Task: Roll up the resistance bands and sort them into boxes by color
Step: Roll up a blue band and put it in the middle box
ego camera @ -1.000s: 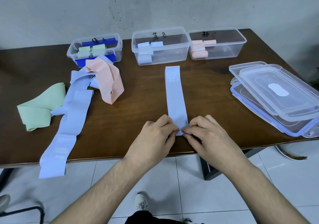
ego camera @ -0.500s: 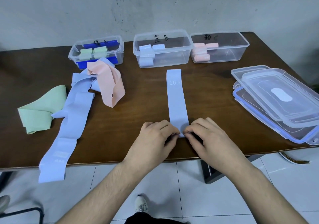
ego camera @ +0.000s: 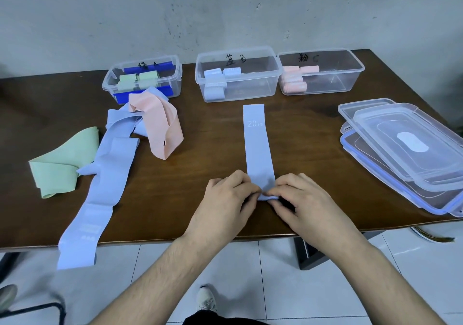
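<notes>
The left hand [ego camera: 225,200] and the right hand [ego camera: 302,200] pinch the near end of a pale blue band [ego camera: 258,146] that lies flat and straight on the brown table [ego camera: 200,174], its far end printed "20 LB" and pointing at the middle box [ego camera: 238,74]. That box carries a handwritten character and "B" (the pink-filled box [ego camera: 322,70] beside it seems marked "C", faintly), while the left box [ego camera: 142,76] holds green rolls. Loose blue, pink and green bands lie at the left, and stacked lids [ego camera: 400,149] at the right.

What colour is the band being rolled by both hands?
Light blue band, printed "20 LB" in white; seen in the head view.
</notes>
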The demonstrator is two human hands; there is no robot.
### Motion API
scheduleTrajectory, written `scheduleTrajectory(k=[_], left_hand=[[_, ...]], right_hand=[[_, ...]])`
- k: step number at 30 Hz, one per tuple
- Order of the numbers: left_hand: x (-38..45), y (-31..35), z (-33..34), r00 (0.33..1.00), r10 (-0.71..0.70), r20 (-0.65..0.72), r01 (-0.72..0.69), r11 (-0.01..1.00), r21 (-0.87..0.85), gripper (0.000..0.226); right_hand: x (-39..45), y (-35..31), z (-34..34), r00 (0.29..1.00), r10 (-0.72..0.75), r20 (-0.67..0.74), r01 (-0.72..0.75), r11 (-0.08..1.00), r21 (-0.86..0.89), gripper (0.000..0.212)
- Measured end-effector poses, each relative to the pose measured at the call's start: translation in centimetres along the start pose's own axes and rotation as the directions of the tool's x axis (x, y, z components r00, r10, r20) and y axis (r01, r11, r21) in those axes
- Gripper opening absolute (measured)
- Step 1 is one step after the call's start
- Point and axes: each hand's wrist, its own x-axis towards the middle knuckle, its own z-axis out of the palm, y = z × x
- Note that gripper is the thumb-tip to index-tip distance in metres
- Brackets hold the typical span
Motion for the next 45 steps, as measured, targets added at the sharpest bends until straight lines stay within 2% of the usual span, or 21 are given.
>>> scheduleTrajectory(k=[4, 19, 24, 31, 38, 45], left_hand=[[-0.4, -0.2, 0.2, 0.999, 0.025, -0.039, -0.025, 1.000, -0.003, 0.019], [-0.7, 0.6, -0.7, 0.997, 0.047, 0.068, -0.051, 0.997, 0.061, 0.019], [-1.2, 1.0, -0.5, 1.000, 0.019, 0.018, -0.020, 0.997, 0.079, 0.022], [-1.2, 0.8, -0.3, 1.000, -0.015, -0.020, 0.017, 0.993, 0.113, 0.029], [-1.4, 0.7, 0.4, 0.996, -0.006, -0.086, 0.009, 0.999, 0.042, 0.021], [-1.0, 0.3, 0.5, 0.998, -0.003, -0.058, 0.005, 0.999, 0.042, 0.024]], right_hand=[[0.3, 0.2, -0.2, 0.999, -0.007, 0.044, 0.007, 1.000, 0.007, 0.014], [-0.9, -0.4, -1.1, 0.993, 0.017, 0.120, -0.018, 1.000, 0.008, 0.019], [-1.1, -0.5, -1.0, 0.998, 0.029, 0.055, -0.028, 0.999, -0.031, 0.019], [-1.4, -0.5, -0.3, 0.999, 0.037, -0.019, -0.036, 0.998, 0.053, 0.021], [-0.7, 0.0, -0.9, 0.996, 0.007, 0.084, -0.008, 1.000, 0.020, 0.018], [-0.9, 0.0, -0.7, 0.999, 0.012, 0.043, -0.011, 1.000, -0.025, 0.024]])
